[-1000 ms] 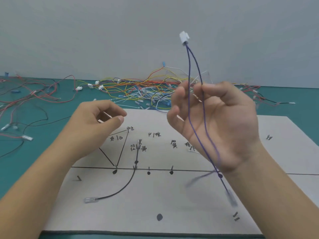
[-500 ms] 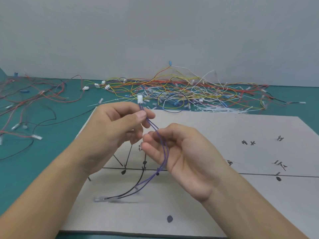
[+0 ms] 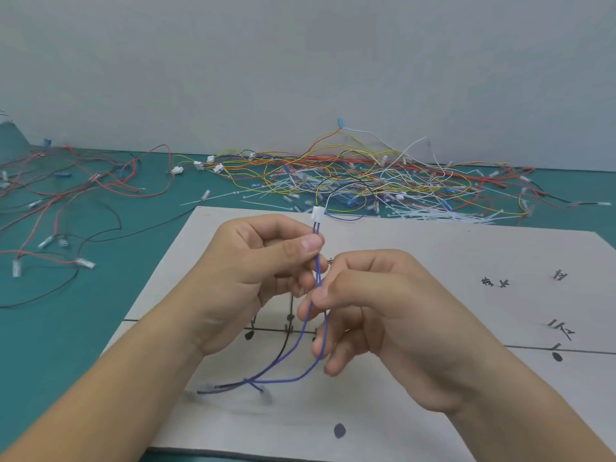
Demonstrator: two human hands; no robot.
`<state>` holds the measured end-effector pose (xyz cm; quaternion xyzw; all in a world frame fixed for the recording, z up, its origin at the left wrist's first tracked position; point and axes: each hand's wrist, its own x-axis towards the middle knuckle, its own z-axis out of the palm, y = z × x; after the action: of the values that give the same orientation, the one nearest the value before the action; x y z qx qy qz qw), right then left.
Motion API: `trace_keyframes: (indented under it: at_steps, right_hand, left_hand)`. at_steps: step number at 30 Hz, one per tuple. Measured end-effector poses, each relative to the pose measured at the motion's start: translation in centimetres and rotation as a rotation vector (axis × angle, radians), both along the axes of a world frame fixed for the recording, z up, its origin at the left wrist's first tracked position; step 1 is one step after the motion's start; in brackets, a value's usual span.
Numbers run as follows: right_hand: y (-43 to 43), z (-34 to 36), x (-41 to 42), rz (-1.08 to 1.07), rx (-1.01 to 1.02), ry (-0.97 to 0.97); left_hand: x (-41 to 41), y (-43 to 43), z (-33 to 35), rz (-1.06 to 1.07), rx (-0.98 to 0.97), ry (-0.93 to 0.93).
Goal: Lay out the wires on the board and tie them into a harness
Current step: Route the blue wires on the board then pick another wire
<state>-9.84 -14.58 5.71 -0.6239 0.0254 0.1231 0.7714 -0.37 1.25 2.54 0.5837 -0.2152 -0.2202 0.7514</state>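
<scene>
While both forearms come in from the near edge and meet over the middle of the board (image 3: 466, 258), I see the left hand (image 3: 253, 278) raised with its back turned to the left. Its grip is narrow: thumb and forefinger pinch the pair of purple wires (image 3: 301, 341) just below the white connector (image 3: 317, 214), which stands upright above the thumbnail. The other fingers of that hand curl in toward the palm.

The right hand (image 3: 383, 311) sits just right of and a little nearer than the left, almost touching it. Its grip pinches the same purple wires just beneath the left hand's pinch, thumb on the near side, and its lower fingers are loosely curled, one strand running past them.

From there the strands hang down and to the left and reach the board, where their ends are blurred. A black wire (image 3: 283, 348) lies on the board beside them, curving from the drawn marks toward the near left.

On the green desk (image 3: 66, 328), a tangle of coloured wires (image 3: 366, 175) and white cable ties (image 3: 433, 215) lie beyond the board's far edge, and red wires (image 3: 66, 195) spread out at the far left.
</scene>
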Motion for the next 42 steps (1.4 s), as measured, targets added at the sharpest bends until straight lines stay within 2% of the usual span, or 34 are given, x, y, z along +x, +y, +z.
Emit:
trace_keyframes:
  at_steps: [3,6,10,14,17,21,26,31,35,39,42]
  right_hand:
    - [-0.5,0.2,0.0,0.051,-0.016,0.011]
    - [-1.0,0.6,0.0,0.053,-0.132,0.019]
    - [-2.0,0.6,0.4,-0.132,-0.272,-0.028]
    - [-2.1,0.8,0.7,-0.210,-0.196,-0.187]
    - [-2.0,0.5,0.6,-0.239,-0.217,-0.251]
    - [-2.9,0.3,0.7,-0.166,-0.183,-0.211]
    - [-4.1,0.6,1.1,-0.027,-0.016,-0.112]
    - [-4.6,1.1,2.5,0.002,-0.072,-0.073]
    - [-5.0,0.9,5.2,-0.014,-0.168,-0.010]
    - [-4.6,0.2,8.4,-0.003,-0.210,0.056]
    - [-3.3,-0.7,10.5,0.015,-0.255,0.058]
  left_hand:
    - [-0.3,-0.1,0.2,-0.018,-0.018,-0.002]
    - [-0.6,-0.2,0.5,0.022,0.027,-0.027]
    - [-1.0,-0.4,0.9,0.039,0.083,-0.036]
    - [-1.6,-0.5,1.1,-0.013,0.115,-0.052]
    - [-2.5,-0.7,1.2,-0.060,0.174,-0.052]
    - [-2.9,-0.5,2.2,-0.163,0.192,-0.008]
    - [-5.5,-0.3,2.6,-0.225,0.060,0.123]
    - [-9.2,0.3,1.0,-0.107,-0.027,0.309]
    - [-10.2,1.5,0.0,0.008,0.032,0.372]
    - [-10.5,2.0,-0.6,0.128,0.070,0.349]
    - [-10.0,2.6,-1.7,0.230,0.231,0.193]
